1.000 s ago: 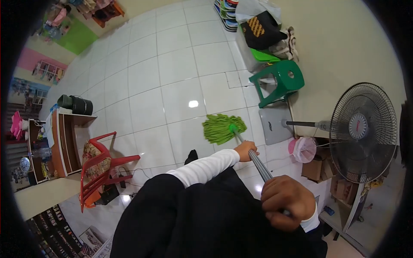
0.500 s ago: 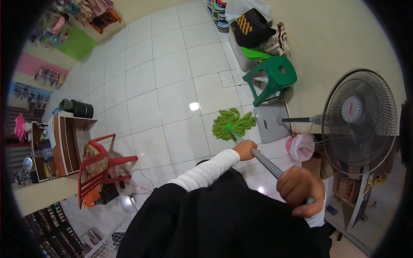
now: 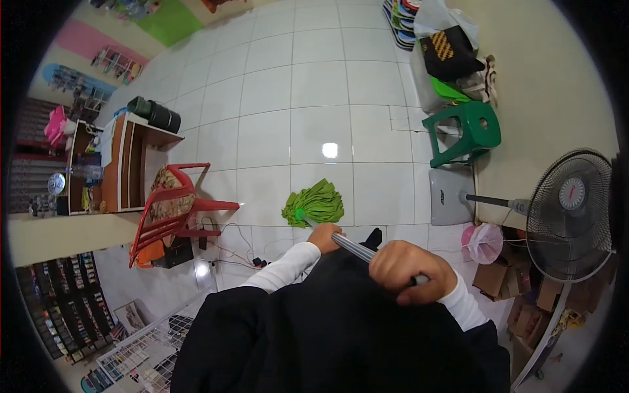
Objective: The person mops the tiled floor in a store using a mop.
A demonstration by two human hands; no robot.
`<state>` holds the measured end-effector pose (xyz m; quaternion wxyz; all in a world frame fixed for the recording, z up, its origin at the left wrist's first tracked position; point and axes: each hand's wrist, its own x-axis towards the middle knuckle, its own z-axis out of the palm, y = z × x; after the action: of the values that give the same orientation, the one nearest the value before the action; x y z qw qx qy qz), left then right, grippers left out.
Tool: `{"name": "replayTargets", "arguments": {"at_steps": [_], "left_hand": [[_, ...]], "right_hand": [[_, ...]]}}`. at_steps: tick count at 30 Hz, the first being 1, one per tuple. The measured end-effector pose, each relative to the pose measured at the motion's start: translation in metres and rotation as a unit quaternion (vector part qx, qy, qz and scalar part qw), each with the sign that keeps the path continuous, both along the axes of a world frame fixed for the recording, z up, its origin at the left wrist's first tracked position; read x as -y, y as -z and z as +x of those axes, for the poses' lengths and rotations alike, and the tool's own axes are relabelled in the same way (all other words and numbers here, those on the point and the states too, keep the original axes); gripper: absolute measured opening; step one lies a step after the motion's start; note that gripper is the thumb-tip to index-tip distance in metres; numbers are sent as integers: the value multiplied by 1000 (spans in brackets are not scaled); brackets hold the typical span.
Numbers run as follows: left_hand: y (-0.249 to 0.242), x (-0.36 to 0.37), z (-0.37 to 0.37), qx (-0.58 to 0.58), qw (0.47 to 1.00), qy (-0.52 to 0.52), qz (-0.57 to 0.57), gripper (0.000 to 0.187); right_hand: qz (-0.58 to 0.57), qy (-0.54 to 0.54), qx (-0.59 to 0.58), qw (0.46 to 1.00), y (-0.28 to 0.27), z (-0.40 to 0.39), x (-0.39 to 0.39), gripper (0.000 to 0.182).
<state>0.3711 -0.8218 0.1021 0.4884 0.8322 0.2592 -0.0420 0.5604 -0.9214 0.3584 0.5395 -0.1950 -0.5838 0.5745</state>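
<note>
Both hands, left hand (image 3: pixel 325 237) and right hand (image 3: pixel 409 272), clenched around mop handle (image 3: pixel 354 247); green mop head (image 3: pixel 314 204) on white tiled floor (image 3: pixel 321 111).

The mop (image 3: pixel 316 204) has a bright green string head — its strands bunched and splayed flat on the white tiled floor (image 3: pixel 314 98) — and a green collar joining a grey metal handle that slants up and to the right.

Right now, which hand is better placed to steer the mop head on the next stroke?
Probably the left hand: its grip sits low on the mop handle, nearest the green mop head. The right hand holds higher, near the body.
</note>
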Motion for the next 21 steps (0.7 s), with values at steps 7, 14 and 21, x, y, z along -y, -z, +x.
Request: {"name": "replayTargets", "arguments": {"at_steps": [7,14,21], "left_hand": [[31,-29,-91,-79,995,-21,59,30],[73,-31,-135,-155,986,-11,62,27],[63,33,-38,-44,991,90,84,18]], "right_hand": [[-25,-36,-18,999,45,-54,-26,25],[-41,63,-2,997,88,-85,-2,21],[-91,148,18,985,45,-19,86,23]]}}
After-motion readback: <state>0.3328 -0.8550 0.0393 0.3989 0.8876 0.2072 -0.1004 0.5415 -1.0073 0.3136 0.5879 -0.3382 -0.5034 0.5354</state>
